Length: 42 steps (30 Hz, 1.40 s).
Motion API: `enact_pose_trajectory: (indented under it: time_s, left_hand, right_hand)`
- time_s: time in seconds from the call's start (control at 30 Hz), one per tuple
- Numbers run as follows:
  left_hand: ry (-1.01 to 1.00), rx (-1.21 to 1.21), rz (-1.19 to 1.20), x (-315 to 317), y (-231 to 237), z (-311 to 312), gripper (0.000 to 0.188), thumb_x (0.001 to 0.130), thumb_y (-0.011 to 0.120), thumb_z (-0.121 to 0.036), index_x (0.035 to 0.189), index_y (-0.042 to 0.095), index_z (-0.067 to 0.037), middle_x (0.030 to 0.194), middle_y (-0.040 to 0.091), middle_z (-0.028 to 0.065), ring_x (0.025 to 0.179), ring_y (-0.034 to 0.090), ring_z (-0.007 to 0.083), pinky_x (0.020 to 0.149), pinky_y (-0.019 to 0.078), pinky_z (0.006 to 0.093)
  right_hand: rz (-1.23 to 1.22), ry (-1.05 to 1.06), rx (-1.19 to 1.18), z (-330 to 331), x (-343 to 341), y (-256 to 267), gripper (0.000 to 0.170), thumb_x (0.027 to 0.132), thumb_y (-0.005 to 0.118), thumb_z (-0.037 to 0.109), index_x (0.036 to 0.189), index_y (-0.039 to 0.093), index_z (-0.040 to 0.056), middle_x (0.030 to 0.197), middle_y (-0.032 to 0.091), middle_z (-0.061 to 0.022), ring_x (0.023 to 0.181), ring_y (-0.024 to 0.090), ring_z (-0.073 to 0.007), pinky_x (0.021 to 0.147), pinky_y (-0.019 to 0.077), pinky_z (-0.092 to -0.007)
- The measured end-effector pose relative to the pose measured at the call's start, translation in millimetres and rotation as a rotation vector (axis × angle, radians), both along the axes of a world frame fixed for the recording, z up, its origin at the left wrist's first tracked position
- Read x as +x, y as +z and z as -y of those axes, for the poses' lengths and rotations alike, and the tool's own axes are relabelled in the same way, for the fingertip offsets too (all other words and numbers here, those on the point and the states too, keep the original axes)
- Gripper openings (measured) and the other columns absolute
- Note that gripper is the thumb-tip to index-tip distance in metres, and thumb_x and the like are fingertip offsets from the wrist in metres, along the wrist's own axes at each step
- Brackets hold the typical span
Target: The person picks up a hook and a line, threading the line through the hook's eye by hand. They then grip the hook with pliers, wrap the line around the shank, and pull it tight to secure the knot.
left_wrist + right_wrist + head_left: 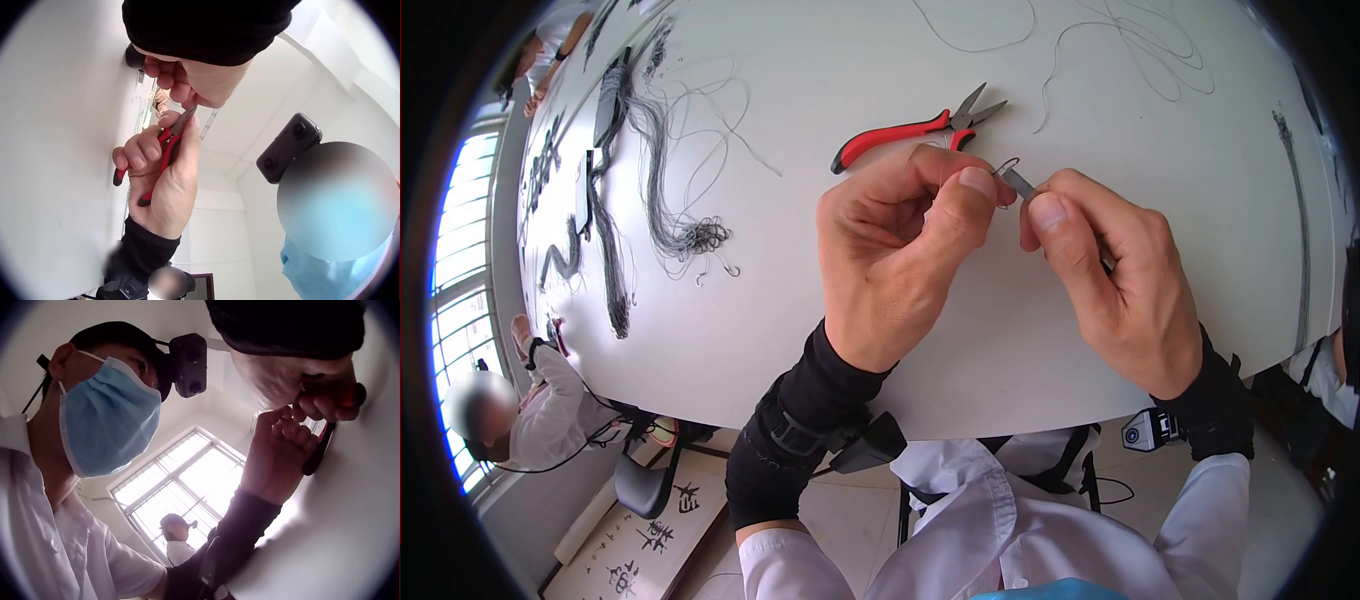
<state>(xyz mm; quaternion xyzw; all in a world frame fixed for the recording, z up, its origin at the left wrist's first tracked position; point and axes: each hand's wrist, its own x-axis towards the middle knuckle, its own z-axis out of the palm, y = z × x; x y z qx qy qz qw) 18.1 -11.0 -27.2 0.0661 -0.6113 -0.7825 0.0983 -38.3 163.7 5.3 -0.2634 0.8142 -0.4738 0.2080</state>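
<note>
Near the middle of the head view, the left hand (900,240) pinches a small thin wire loop (1008,163) between thumb and forefinger. The right hand (1122,275) grips pliers; their grey tip (1019,184) meets the loop beside the left fingertips. In the left wrist view, red-handled pliers (169,156) lie in the right hand (176,194), tip at the left hand's fingers (180,90). The right wrist view shows a red handle (345,395) within the right hand (269,378). Another red-handled pair of pliers (890,136) lies spread on the table behind the left hand.
Bundles of dark thin strands (655,170) with small hooks (731,270) lie on the white table (1000,360) at left. Loose thread (1055,60) curls at the back; a long strand bundle (1300,240) lies right. Other people (550,420) sit around the table.
</note>
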Motion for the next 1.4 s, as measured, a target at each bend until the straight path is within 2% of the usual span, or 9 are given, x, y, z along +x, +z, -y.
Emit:
enact_pose_trajectory:
  time_s: [0.07, 0.17, 0.33, 0.43, 0.53, 0.67, 0.73, 0.8, 1.4]
  left_hand:
    - [0.017, 0.005, 0.003, 0, 0, -1, 0.016, 0.097, 0.063, -0.009, 0.089, 0.069, 0.004, 0.083, 0.067, 0.0016, 0.072, 0.053, 0.0042, 0.065, 0.0439, 0.0211]
    - [0.041, 0.008, 0.019, -1, 1, -1, 0.016, 0.097, 0.063, -0.008, 0.088, 0.068, 0.004, 0.082, 0.067, 0.0017, 0.070, 0.052, 0.0044, 0.064, 0.0438, 0.0214]
    - [0.082, 0.024, 0.021, -2, 4, -4, 0.016, 0.097, 0.063, -0.008, 0.088, 0.068, 0.004, 0.081, 0.067, 0.0024, 0.067, 0.051, 0.0050, 0.062, 0.0438, 0.0220]
    - [0.099, 0.024, 0.021, -1, 5, -4, 0.015, 0.097, 0.063, -0.008, 0.089, 0.069, 0.004, 0.082, 0.068, 0.0027, 0.067, 0.051, 0.0049, 0.062, 0.0438, 0.0221]
    - [0.116, 0.024, 0.010, 0, 6, -5, 0.015, 0.097, 0.064, -0.008, 0.090, 0.069, 0.004, 0.082, 0.068, 0.0028, 0.068, 0.051, 0.0045, 0.062, 0.0440, 0.0223]
    - [0.090, 0.039, -0.019, 3, 5, -5, 0.015, 0.097, 0.064, -0.008, 0.092, 0.069, 0.005, 0.083, 0.068, 0.0033, 0.071, 0.054, 0.0049, 0.065, 0.0455, 0.0225]
    - [0.077, 0.009, -0.026, 4, 7, -7, 0.017, 0.098, 0.062, -0.010, 0.093, 0.069, 0.005, 0.084, 0.068, 0.0043, 0.070, 0.055, 0.0068, 0.065, 0.0456, 0.0236]
    - [0.082, -0.068, -0.024, 4, 9, -10, 0.021, 0.099, 0.059, -0.014, 0.093, 0.070, 0.003, 0.086, 0.069, 0.0057, 0.068, 0.055, 0.0100, 0.066, 0.0448, 0.0255]
    - [0.075, -0.053, -0.004, 4, 7, -9, 0.021, 0.098, 0.061, -0.015, 0.092, 0.070, 0.002, 0.085, 0.070, 0.0058, 0.068, 0.057, 0.0104, 0.065, 0.0466, 0.0253]
  right_hand:
    - [0.030, 0.018, 0.023, -1, -1, 4, 0.033, 0.107, 0.046, 0.026, 0.088, 0.056, 0.0005, 0.067, 0.044, -0.0006, 0.060, 0.035, -0.0086, 0.055, 0.0315, -0.0277]
    - [0.162, -0.039, -0.079, 0, 2, 5, 0.028, 0.106, 0.042, 0.023, 0.098, 0.056, 0.0002, 0.076, 0.049, -0.0021, 0.066, 0.039, -0.0082, 0.060, 0.0333, -0.0268]
    - [0.067, 0.024, -0.207, -5, 1, 3, 0.029, 0.106, 0.038, 0.019, 0.119, 0.053, -0.0008, 0.093, 0.054, -0.0047, 0.076, 0.044, -0.0099, 0.070, 0.0370, -0.0242]
    - [-0.009, 0.032, -0.254, -2, 1, 1, 0.031, 0.106, 0.038, 0.018, 0.124, 0.053, -0.0012, 0.099, 0.057, -0.0051, 0.080, 0.047, -0.0109, 0.072, 0.0392, -0.0237]
    - [-0.065, 0.021, -0.187, -3, -1, 0, 0.030, 0.107, 0.039, 0.018, 0.121, 0.055, -0.0020, 0.101, 0.060, -0.0055, 0.080, 0.049, -0.0114, 0.072, 0.0413, -0.0246]
    - [-0.070, 0.013, -0.108, -2, 0, -2, 0.031, 0.108, 0.040, 0.022, 0.111, 0.058, -0.0030, 0.094, 0.063, -0.0062, 0.076, 0.051, -0.0116, 0.068, 0.0434, -0.0261]
    - [-0.121, -0.031, -0.189, 2, 1, -10, 0.024, 0.106, 0.049, 0.019, 0.103, 0.059, -0.0016, 0.076, 0.056, -0.0046, 0.063, 0.047, -0.0105, 0.059, 0.0410, -0.0276]
    - [-0.152, -0.053, -0.233, 5, 1, -14, 0.021, 0.105, 0.053, 0.018, 0.099, 0.060, -0.0009, 0.067, 0.052, -0.0040, 0.057, 0.045, -0.0100, 0.053, 0.0397, -0.0284]
    - [-0.224, -0.062, -0.201, 7, 1, -15, 0.019, 0.104, 0.057, 0.016, 0.095, 0.060, 0.0003, 0.065, 0.051, -0.0058, 0.054, 0.044, -0.0116, 0.051, 0.0399, -0.0286]
